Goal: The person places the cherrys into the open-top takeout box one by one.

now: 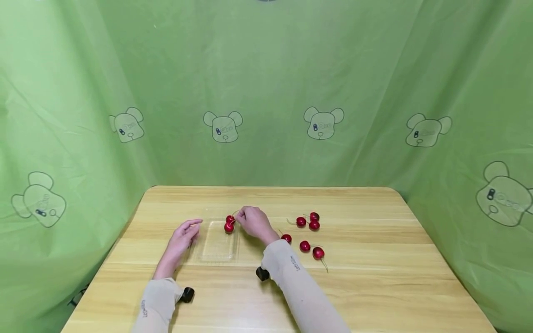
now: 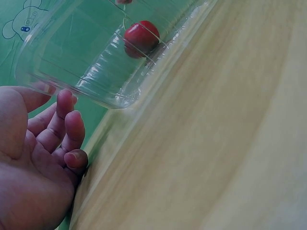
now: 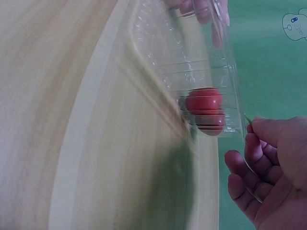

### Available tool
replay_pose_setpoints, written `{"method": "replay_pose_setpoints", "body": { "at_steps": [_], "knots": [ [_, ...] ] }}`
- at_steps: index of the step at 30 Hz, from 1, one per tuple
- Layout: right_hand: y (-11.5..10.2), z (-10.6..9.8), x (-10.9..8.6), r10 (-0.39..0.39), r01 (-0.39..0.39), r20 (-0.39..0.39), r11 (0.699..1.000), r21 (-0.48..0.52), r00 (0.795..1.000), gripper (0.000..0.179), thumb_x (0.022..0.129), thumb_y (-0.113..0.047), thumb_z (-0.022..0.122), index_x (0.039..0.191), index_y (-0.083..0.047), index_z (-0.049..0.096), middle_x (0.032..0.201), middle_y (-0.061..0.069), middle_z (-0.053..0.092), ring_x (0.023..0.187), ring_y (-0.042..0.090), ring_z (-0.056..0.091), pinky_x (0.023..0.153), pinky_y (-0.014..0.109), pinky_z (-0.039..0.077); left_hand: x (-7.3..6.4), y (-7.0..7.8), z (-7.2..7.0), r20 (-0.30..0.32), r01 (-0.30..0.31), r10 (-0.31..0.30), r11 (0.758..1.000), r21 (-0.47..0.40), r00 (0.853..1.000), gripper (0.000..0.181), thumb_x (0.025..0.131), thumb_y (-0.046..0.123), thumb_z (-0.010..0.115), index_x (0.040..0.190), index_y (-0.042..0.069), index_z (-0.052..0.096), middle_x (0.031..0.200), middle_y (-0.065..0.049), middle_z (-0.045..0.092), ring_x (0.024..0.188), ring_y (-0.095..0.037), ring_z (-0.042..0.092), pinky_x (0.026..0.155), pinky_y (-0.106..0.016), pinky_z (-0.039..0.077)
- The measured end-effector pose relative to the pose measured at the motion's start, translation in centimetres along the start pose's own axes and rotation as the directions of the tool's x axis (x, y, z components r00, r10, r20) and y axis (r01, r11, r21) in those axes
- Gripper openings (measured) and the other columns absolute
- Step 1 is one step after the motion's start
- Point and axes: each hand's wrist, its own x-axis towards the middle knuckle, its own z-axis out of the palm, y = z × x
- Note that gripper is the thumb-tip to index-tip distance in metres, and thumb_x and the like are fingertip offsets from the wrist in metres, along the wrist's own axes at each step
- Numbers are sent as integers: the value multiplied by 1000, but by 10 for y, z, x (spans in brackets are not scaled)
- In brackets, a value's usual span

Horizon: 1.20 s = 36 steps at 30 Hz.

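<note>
Head view is filled at the back and sides by a light green cloth curtain (image 1: 266, 74) printed with outlined bear heads. Below it, a pale wood-grain tabletop (image 1: 387, 282) is seen. Both forearms are covered by light beige sleeves (image 1: 306, 291). A clear, rectangular plastic container (image 1: 218, 245) is set on the tabletop between the hands. Beside its left edge the left hand (image 1: 181, 239) is held, the fingers loosely bent and apart, with nothing gripped; whether the plastic is touched cannot be told for certain. By the container's far right corner the right hand (image 1: 254, 223) is held. Inside that corner, two round, glossy red cherries (image 1: 229, 228) are seen touching. Six more red cherries (image 1: 318, 253) are scattered on the tabletop to the right. Between the right thumb and forefinger a thin green stem (image 3: 248, 119) is pinched, the other fingers being loosely curled.
</note>
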Motion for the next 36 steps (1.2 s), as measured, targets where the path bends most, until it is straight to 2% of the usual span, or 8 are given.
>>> {"method": "replay_pose_setpoints", "body": {
  "at_steps": [6, 13, 18, 22, 27, 32, 36],
  "knots": [
    [0, 0, 1, 3, -3, -5, 1000, 13, 1000, 16, 104, -22, 62, 94, -11, 69, 82, -2, 63, 71, 11, 54, 80, 31, 52, 1, 0, 0, -1, 3, -3, 1000, -9, 1000, 44, 109, 27, 56, 146, 5, 55, 93, -2, 60, 80, -11, 55, 69, -22, 48],
    [1, 1, 1, 3, -3, -6, 1000, 18, 1000, 16, 104, -23, 63, 98, -10, 71, 82, -3, 63, 70, 10, 54, 77, 30, 50, 2, -2, -1, -1, 12, -12, 1000, -5, 1000, 43, 109, 26, 56, 146, 5, 55, 93, -3, 60, 81, -12, 55, 71, -21, 48],
    [1, 1, -1, 4, -5, 6, 997, 76, 1000, 16, 104, -22, 64, 104, -8, 72, 82, -2, 64, 68, 10, 55, 73, 27, 50, 2, -3, -1, 4, 17, -16, 1000, -2, 1000, 43, 109, 25, 54, 147, 4, 53, 94, -3, 60, 81, -12, 55, 70, -22, 48],
    [1, 1, -2, 0, -1, 6, 995, 105, 1000, 15, 103, -20, 64, 103, -7, 71, 82, -2, 64, 66, 9, 54, 70, 25, 49, 1, -2, -1, 8, 8, -8, 1000, 10, 1000, 42, 110, 25, 54, 147, 5, 53, 94, -4, 59, 80, -12, 55, 70, -23, 47],
    [2, 0, -2, -27, 28, -12, 995, 93, 1000, 13, 103, -18, 64, 101, -7, 72, 80, -1, 63, 64, 8, 52, 69, 25, 48, -1, 0, 0, 3, 1, -1, 1000, 23, 1000, 42, 109, 25, 55, 146, 5, 55, 93, -4, 60, 81, -13, 55, 70, -22, 47],
    [2, 0, -3, -10, 10, 0, 993, 115, 1000, 14, 104, -20, 63, 103, -8, 71, 80, -1, 63, 58, 8, 53, 69, 25, 49, -2, 2, 1, 1, -3, 3, 1000, 12, 1000, 42, 109, 24, 54, 146, 3, 54, 93, -4, 60, 80, -13, 55, 69, -23, 47],
    [2, 0, -4, -5, 5, 2, 992, 128, 1000, 13, 104, -20, 64, 103, -8, 70, 84, -1, 64, 63, 9, 55, 71, 25, 50, -1, 0, 0, 4, -14, 14, 1000, 18, 1000, 42, 109, 25, 54, 146, 3, 55, 93, -4, 60, 79, -12, 55, 69, -22, 47]
  ]
}}
